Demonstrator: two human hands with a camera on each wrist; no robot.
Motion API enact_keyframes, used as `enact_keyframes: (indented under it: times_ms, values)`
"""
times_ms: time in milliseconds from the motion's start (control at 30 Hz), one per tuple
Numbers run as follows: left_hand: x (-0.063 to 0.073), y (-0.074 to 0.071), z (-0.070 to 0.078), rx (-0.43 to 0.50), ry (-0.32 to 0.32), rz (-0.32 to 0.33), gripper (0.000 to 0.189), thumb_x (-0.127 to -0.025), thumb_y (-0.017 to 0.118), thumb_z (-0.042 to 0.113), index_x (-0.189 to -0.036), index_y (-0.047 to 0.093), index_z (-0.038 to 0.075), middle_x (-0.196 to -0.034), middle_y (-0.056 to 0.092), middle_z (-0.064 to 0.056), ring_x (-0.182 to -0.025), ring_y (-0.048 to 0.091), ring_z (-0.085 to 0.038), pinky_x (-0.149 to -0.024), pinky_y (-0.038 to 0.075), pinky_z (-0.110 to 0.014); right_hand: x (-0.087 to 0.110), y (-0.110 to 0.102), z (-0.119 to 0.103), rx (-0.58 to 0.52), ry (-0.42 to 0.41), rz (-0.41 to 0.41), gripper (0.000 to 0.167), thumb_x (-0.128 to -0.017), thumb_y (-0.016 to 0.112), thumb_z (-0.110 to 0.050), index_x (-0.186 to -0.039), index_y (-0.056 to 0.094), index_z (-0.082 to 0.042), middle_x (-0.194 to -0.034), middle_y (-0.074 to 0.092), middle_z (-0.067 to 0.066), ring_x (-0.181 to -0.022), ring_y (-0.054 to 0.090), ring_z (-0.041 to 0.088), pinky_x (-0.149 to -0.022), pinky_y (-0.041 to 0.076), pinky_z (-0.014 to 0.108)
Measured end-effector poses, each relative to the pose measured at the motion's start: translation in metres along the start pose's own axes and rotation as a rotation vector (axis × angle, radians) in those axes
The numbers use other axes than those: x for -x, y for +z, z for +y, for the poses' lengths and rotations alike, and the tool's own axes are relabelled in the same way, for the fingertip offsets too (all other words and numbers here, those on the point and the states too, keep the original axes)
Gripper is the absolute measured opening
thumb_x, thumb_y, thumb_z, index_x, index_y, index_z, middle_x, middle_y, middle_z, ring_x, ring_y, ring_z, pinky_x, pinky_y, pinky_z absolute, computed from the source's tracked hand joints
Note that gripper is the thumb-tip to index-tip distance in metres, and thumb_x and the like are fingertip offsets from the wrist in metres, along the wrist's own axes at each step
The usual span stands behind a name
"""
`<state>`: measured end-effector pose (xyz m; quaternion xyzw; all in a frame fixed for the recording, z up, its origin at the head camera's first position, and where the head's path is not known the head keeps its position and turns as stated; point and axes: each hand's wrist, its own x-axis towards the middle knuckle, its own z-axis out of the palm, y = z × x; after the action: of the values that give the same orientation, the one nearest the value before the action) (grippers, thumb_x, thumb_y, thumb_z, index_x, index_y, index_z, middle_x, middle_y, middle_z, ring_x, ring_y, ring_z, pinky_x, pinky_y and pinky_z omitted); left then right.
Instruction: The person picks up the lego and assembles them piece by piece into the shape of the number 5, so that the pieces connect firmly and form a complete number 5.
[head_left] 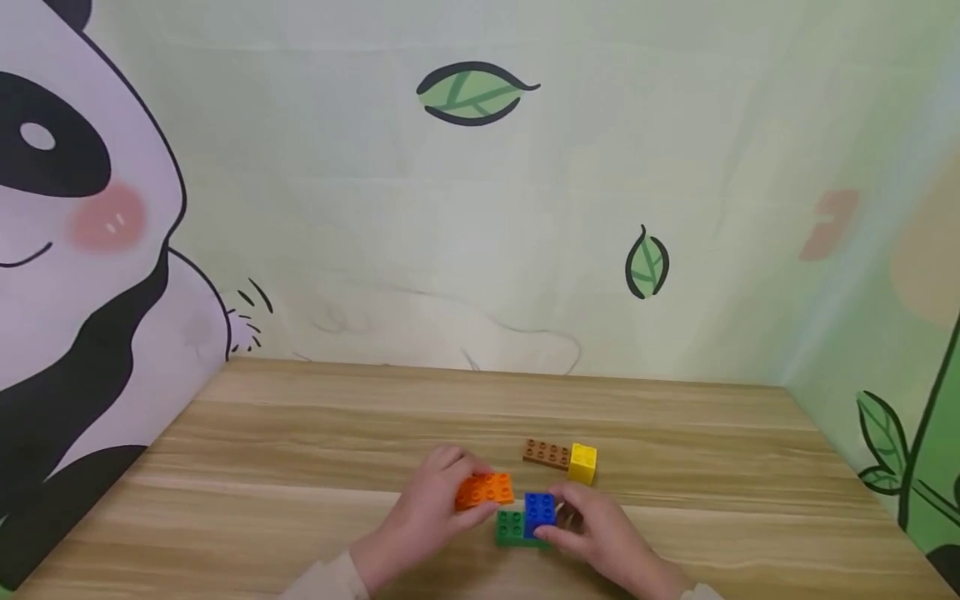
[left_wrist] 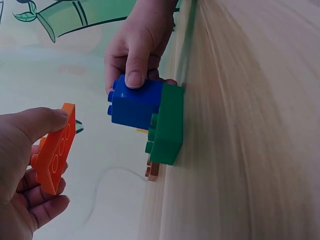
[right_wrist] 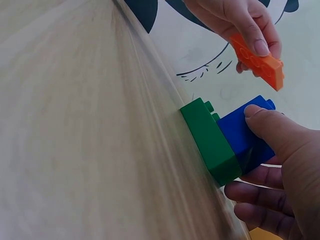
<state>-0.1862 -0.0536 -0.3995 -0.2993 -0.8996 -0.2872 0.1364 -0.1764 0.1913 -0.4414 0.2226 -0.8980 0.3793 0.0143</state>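
The person wears pale cream long sleeves, both cut by the lower edge of the head view. The left sleeve [head_left: 324, 581] shows more cloth, plain and softly creased, ending in a loose-looking cuff around the wrist. Only a small piece of the right sleeve [head_left: 702, 592] shows, in a similar light shade. The left hand [head_left: 435, 498] and right hand [head_left: 603, 529] are bare. The right thumbnail [left_wrist: 134, 79] is short with a rounded tip; the left thumbnail [right_wrist: 261, 47] also looks short.
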Motion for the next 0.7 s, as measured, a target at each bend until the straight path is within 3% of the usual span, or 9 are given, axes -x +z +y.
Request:
enact_keyframes:
  times_ms: [367,700]
  values:
    - [-0.012,0.013,0.015,0.055,-0.014,-0.061,0.031,-0.081,0.076,0.034,-0.105,0.069,0.014,-0.097,0.056,0.005,-0.09,0.046,-0.008,-0.073,0.045,-0.017,0.003,0.001,0.005,-0.019,-0.028,0.018,0.034,-0.087,0.068,-0.04,-0.106,0.063,-0.013,-0.09,0.063,-0.005,-0.075,0.053,-0.003,-0.063,0.049,0.018]
    - [-0.018,0.026,0.018,0.067,-0.02,-0.074,0.03,-0.082,0.075,0.034,-0.105,0.068,0.015,-0.1,0.058,0.004,-0.093,0.048,-0.009,-0.076,0.046,-0.019,0.001,0.002,0.007,-0.026,-0.063,0.033,0.034,-0.087,0.068,-0.039,-0.109,0.065,-0.014,-0.092,0.065,-0.005,-0.075,0.055,-0.004,-0.063,0.05,0.018]
